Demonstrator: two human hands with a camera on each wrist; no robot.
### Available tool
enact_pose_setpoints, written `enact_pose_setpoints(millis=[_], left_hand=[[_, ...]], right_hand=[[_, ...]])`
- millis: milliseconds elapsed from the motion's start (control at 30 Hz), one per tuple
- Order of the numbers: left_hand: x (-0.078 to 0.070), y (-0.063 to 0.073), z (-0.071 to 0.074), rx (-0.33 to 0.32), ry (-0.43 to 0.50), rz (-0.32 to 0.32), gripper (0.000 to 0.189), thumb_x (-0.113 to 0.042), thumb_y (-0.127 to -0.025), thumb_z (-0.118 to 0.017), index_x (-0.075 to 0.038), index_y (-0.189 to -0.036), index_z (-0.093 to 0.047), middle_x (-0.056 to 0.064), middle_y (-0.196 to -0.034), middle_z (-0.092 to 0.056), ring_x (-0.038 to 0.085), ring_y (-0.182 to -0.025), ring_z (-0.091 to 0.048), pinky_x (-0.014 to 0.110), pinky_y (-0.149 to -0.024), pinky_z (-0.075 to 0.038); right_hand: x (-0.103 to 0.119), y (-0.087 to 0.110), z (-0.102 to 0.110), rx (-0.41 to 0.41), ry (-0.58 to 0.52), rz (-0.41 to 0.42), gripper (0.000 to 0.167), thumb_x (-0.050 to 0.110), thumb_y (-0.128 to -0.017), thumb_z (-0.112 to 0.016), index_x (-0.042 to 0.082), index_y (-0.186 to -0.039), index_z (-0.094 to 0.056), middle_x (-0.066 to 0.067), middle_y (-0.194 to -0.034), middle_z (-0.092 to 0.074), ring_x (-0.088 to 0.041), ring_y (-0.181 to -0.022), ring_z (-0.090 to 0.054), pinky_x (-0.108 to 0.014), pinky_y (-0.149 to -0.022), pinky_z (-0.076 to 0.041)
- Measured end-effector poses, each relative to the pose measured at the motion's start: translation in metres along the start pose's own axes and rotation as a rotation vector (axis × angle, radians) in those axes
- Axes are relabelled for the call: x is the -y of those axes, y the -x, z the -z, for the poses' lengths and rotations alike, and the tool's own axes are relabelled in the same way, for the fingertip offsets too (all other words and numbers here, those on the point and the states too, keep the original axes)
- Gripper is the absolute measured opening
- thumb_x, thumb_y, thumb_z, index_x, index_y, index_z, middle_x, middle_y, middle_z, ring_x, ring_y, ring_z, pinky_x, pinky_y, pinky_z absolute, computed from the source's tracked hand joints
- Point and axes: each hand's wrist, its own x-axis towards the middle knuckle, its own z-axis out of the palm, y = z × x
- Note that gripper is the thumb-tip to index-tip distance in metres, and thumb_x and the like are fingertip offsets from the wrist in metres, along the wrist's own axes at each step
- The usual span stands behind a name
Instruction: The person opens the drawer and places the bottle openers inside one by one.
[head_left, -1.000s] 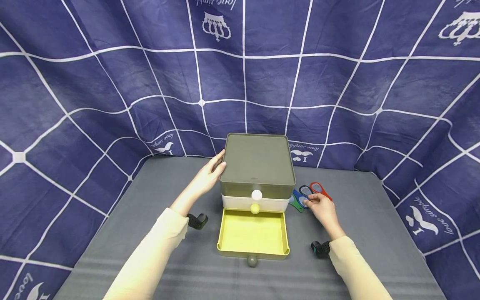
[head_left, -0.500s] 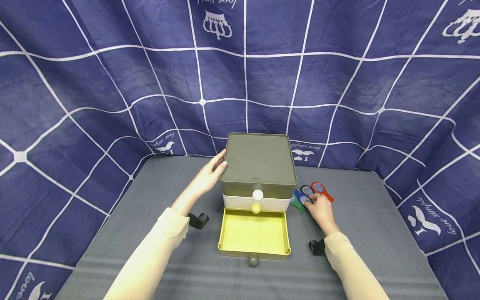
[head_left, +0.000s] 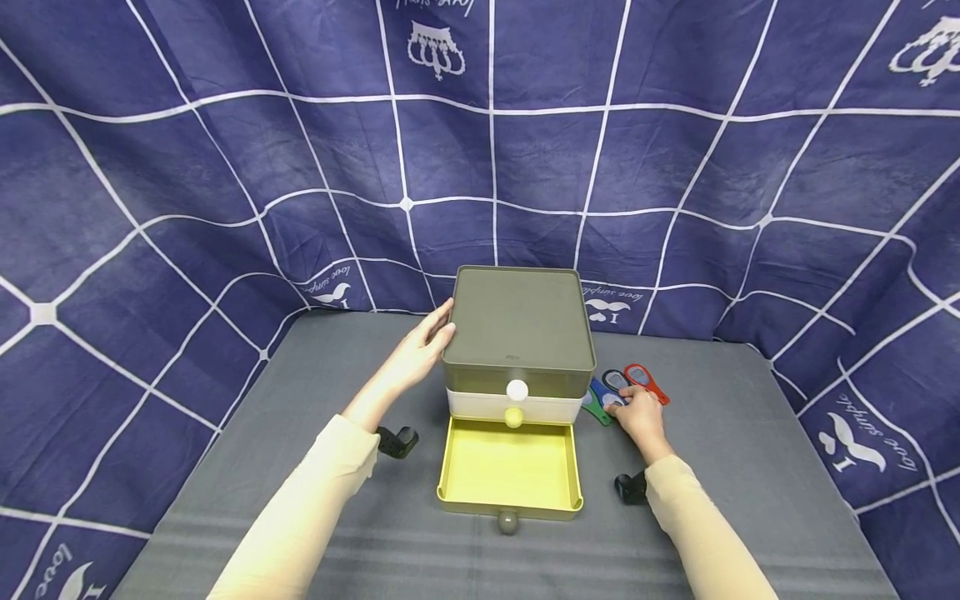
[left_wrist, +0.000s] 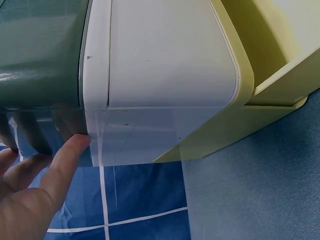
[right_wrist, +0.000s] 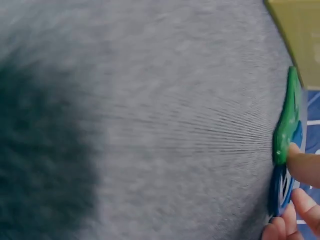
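Note:
A small drawer cabinet (head_left: 522,321) with an olive-grey top stands in the middle of the table. Its lowest, yellow drawer (head_left: 513,467) is pulled out toward me and holds nothing. My left hand (head_left: 415,354) rests extended fingertips against the cabinet's left side. At the right side lie small flat paddle-shaped pieces with round windows, like little magnifiers: green (head_left: 597,410), blue (head_left: 602,392), dark-rimmed (head_left: 616,380) and red (head_left: 647,383). My right hand (head_left: 643,421) pinches the blue magnifier's round end; in the right wrist view the thumb (right_wrist: 304,165) also meets the green one's edge.
A white drawer (head_left: 480,405) with a yellow knob and an olive drawer with a white knob (head_left: 517,390) are closed above the yellow one. Grey cloth (head_left: 735,417) covers the table. Behind it hangs a blue curtain (head_left: 525,150) with white lines.
My right hand has shifted slightly and its forearm has swung a little to the left, fingertips staying at the blue magnifier. The left hand keeps its place on the cabinet.

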Motion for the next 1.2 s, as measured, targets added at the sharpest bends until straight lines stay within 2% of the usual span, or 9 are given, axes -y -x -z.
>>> enact_pose_setpoints(millis=[200, 300, 367, 500, 633, 700, 833, 1033, 1200], left_hand=[[0.000, -0.002, 0.000, 0.003, 0.010, 0.013, 0.056, -0.023, -0.108, -0.039, -0.010, -0.158, -0.018, 0.021, -0.161, -0.023, 0.037, -0.145, -0.032, 0.055, -0.109, -0.041], [0.000, -0.003, 0.000, 0.011, 0.006, 0.026, 0.056, -0.020, -0.108, -0.038, -0.006, -0.158, -0.017, 0.024, -0.161, -0.021, 0.039, -0.146, -0.030, 0.056, -0.110, -0.040], [-0.001, -0.002, 0.000, 0.013, 0.000, 0.030, 0.055, -0.019, -0.108, -0.037, -0.004, -0.158, -0.016, 0.025, -0.161, -0.021, 0.040, -0.145, -0.030, 0.057, -0.109, -0.040], [-0.001, -0.001, 0.000, 0.009, -0.015, 0.026, 0.056, -0.022, -0.108, -0.037, -0.008, -0.158, -0.017, 0.022, -0.161, -0.022, 0.038, -0.145, -0.032, 0.056, -0.109, -0.042], [0.000, 0.000, 0.001, 0.007, -0.005, 0.014, 0.057, -0.027, -0.108, -0.039, -0.013, -0.159, -0.018, 0.019, -0.162, -0.024, 0.036, -0.145, -0.033, 0.055, -0.109, -0.041], [0.000, 0.001, 0.001, 0.006, 0.002, 0.010, 0.057, -0.028, -0.108, -0.039, -0.014, -0.159, -0.019, 0.019, -0.162, -0.024, 0.036, -0.145, -0.033, 0.055, -0.109, -0.041], [-0.001, 0.002, 0.001, 0.003, 0.002, 0.010, 0.056, -0.027, -0.108, -0.039, -0.013, -0.159, -0.019, 0.020, -0.161, -0.024, 0.036, -0.145, -0.034, 0.055, -0.109, -0.042], [0.000, 0.001, 0.001, 0.002, 0.004, 0.010, 0.056, -0.027, -0.108, -0.039, -0.013, -0.159, -0.019, 0.019, -0.162, -0.024, 0.036, -0.145, -0.034, 0.055, -0.109, -0.042], [0.000, 0.000, 0.001, 0.007, 0.010, 0.008, 0.056, -0.028, -0.108, -0.039, -0.014, -0.159, -0.019, 0.019, -0.162, -0.023, 0.036, -0.145, -0.033, 0.055, -0.109, -0.042]], right_hand=[[0.003, 0.000, 0.004, 0.028, -0.034, -0.046, 0.046, 0.011, -0.076, -0.079, -0.013, -0.109, -0.059, -0.036, -0.111, -0.058, -0.050, -0.114, -0.047, -0.057, -0.098, -0.041], [0.002, 0.002, 0.004, 0.004, -0.058, -0.043, 0.042, 0.010, -0.075, -0.079, -0.012, -0.107, -0.060, -0.033, -0.107, -0.062, -0.046, -0.106, -0.054, -0.053, -0.091, -0.045], [0.000, 0.004, 0.004, -0.018, -0.073, -0.043, 0.038, 0.009, -0.076, -0.078, -0.010, -0.104, -0.061, -0.030, -0.101, -0.065, -0.042, -0.096, -0.059, -0.046, -0.081, -0.048], [-0.005, 0.007, 0.007, -0.041, -0.119, -0.071, 0.030, 0.010, -0.080, -0.077, -0.008, -0.101, -0.067, -0.022, -0.089, -0.071, -0.022, -0.072, -0.064, -0.030, -0.062, -0.046], [-0.011, 0.009, 0.013, -0.032, -0.170, -0.121, 0.027, 0.014, -0.083, -0.077, -0.004, -0.103, -0.071, -0.013, -0.083, -0.076, 0.001, -0.059, -0.055, -0.021, -0.056, -0.043], [-0.013, 0.009, 0.015, -0.015, -0.193, -0.139, 0.028, 0.016, -0.085, -0.076, -0.003, -0.105, -0.071, -0.009, -0.081, -0.076, 0.005, -0.057, -0.054, -0.020, -0.056, -0.043], [-0.013, 0.012, 0.025, 0.034, -0.237, -0.161, 0.032, 0.018, -0.086, -0.075, -0.003, -0.109, -0.071, -0.005, -0.082, -0.077, 0.004, -0.059, -0.059, -0.020, -0.057, -0.046], [-0.010, 0.024, 0.043, 0.140, -0.333, -0.122, 0.039, 0.019, -0.089, -0.073, -0.008, -0.116, -0.066, -0.008, -0.094, -0.076, 0.004, -0.069, -0.063, -0.020, -0.068, -0.055], [-0.006, 0.038, 0.059, 0.242, -0.423, -0.080, 0.039, 0.015, -0.090, -0.073, -0.012, -0.117, -0.064, 0.003, -0.089, -0.073, 0.004, -0.075, -0.063, -0.018, -0.074, -0.057]])
